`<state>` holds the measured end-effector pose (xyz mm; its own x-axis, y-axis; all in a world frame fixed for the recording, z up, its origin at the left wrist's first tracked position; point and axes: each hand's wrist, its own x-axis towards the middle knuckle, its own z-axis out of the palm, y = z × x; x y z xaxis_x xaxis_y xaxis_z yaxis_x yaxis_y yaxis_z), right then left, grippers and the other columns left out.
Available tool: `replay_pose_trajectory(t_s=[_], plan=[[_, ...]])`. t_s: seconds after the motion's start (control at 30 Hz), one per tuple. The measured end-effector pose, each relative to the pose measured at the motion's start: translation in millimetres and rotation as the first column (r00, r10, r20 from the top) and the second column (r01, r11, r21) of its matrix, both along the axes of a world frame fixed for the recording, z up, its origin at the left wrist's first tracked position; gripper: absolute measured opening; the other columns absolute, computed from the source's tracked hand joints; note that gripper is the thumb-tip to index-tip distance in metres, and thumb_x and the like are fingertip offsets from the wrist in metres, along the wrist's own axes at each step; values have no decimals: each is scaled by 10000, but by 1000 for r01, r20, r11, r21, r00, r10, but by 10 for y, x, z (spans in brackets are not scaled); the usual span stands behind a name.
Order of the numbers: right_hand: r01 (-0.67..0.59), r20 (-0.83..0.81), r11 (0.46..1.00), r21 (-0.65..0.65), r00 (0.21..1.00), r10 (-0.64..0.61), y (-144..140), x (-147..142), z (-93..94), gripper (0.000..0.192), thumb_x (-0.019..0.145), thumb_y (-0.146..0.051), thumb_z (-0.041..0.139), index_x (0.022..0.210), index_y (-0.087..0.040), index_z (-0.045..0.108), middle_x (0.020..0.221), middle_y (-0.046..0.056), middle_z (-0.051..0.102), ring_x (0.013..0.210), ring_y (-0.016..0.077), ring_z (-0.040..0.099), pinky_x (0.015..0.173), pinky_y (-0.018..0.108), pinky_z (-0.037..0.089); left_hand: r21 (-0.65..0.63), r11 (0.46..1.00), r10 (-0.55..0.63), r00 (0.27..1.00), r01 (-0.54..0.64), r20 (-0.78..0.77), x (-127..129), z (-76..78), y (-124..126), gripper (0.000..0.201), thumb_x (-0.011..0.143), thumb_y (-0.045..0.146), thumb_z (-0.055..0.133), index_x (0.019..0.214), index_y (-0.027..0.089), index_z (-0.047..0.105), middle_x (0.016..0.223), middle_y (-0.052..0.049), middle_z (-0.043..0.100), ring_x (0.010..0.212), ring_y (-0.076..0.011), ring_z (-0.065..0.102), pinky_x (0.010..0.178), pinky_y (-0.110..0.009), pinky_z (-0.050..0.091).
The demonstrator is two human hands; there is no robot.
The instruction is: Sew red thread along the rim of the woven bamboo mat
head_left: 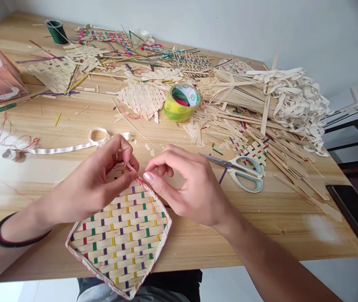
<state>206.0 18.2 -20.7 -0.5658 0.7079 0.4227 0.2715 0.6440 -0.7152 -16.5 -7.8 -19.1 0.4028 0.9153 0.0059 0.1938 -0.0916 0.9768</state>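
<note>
A woven fan-like panel (118, 235) of pale strips, with purple, yellow, green and red ones, hangs over the table's front edge. White tape wrapped with red thread (143, 183) binds its rim. My left hand (103, 180) pinches the panel's top corner between thumb and forefinger. Just right of that corner, my right hand (188, 180) has thumb and forefinger drawn together at the red thread. Loose strands of it trail down over the panel's right side. Whether a needle is between the fingertips cannot be made out.
Scissors (238, 167) lie right of my right hand. Behind stand a yellow tape roll (181, 102) and a green thread spool (56, 32). White ribbon (62, 149) stretches leftward. Strip bundles (238, 88), woven pieces and scraps cover the back. A black phone (353, 218) lies at the right edge.
</note>
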Motion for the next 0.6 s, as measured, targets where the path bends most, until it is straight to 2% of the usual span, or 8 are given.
replay_pose_trajectory(t_s=[0.13, 0.2, 0.3, 0.6], plan=[[-4, 79, 994, -105, 997, 12, -27, -30, -40, 120, 939, -225, 780, 953, -122, 719, 815, -9, 587, 733, 120, 560, 697, 267, 456, -3, 1000, 10, 1000, -10, -8, -6, 5, -8, 109, 1040, 222, 591, 1000, 210, 491, 889, 9, 585, 751, -121, 566, 636, -215, 496], [-20, 57, 988, -155, 998, 29, -33, -41, -43, 57, 952, -168, 745, 925, -124, 721, 798, -18, 588, 716, 106, 558, 684, 253, 449, 11, 1000, 7, 1000, -7, -7, -3, 12, -7, 108, 1037, 204, 590, 999, 205, 489, 902, 8, 588, 767, -114, 575, 652, -203, 503], [-29, 19, 982, -185, 999, 33, -16, -28, -12, 112, 968, -98, 683, 861, -124, 707, 777, -20, 594, 713, 94, 559, 686, 236, 450, 13, 1000, -1, 1000, 1, 9, 3, 19, -3, 115, 1027, 175, 597, 1003, 203, 488, 895, 15, 601, 769, -103, 580, 659, -183, 504], [-28, 18, 959, -281, 999, 35, 50, 43, 36, 114, 986, -118, 584, 885, -143, 631, 820, -7, 604, 725, 104, 542, 667, 242, 444, -31, 1000, 0, 1000, 0, -4, -26, 15, 3, 89, 1030, 207, 596, 1043, 212, 508, 918, 7, 624, 804, -119, 637, 680, -198, 540]])
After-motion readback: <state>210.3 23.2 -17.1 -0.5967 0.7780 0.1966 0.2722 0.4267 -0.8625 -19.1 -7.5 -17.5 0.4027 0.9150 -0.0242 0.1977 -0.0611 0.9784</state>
